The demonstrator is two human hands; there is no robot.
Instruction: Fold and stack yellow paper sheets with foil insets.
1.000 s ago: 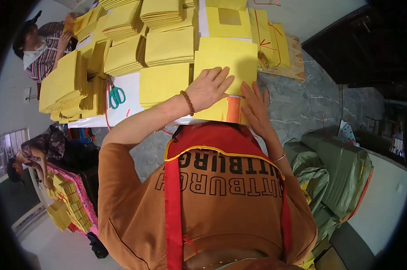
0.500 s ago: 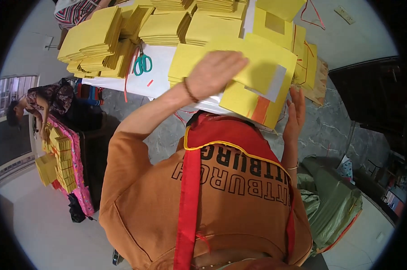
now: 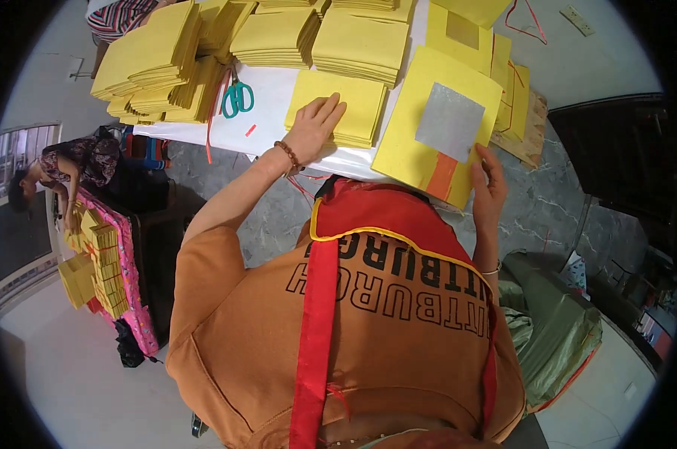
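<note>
My left hand (image 3: 314,131) lies with its fingers stretched out on the front stack of yellow paper pieces (image 3: 342,105), near its lower left. To the right, a yellow sheet (image 3: 400,131) lies askew at the table's front edge, bearing a silver-grey square (image 3: 451,120) and an orange-red strip (image 3: 439,177). What lies under this sheet is hidden. At its right edge is my right hand (image 3: 489,191), fingers loosely bent and apart, fingertips close to or touching the edge. Scissors with teal handles (image 3: 238,99) lie left of my left hand.
More yellow stacks (image 3: 148,52) cover the table's back and left. Tied yellow bundles (image 3: 514,105) stand at the right, by a red string (image 3: 529,22). A co-worker (image 3: 69,168) handles yellow bundles at another table on the left. A green cover (image 3: 555,329) lies at the right.
My left hand has moved left and down onto the front stack. The yellow piece that partly covered the silver-grey square now leaves it uncovered. My right hand's fingers have bent in toward the sheet's edge.
</note>
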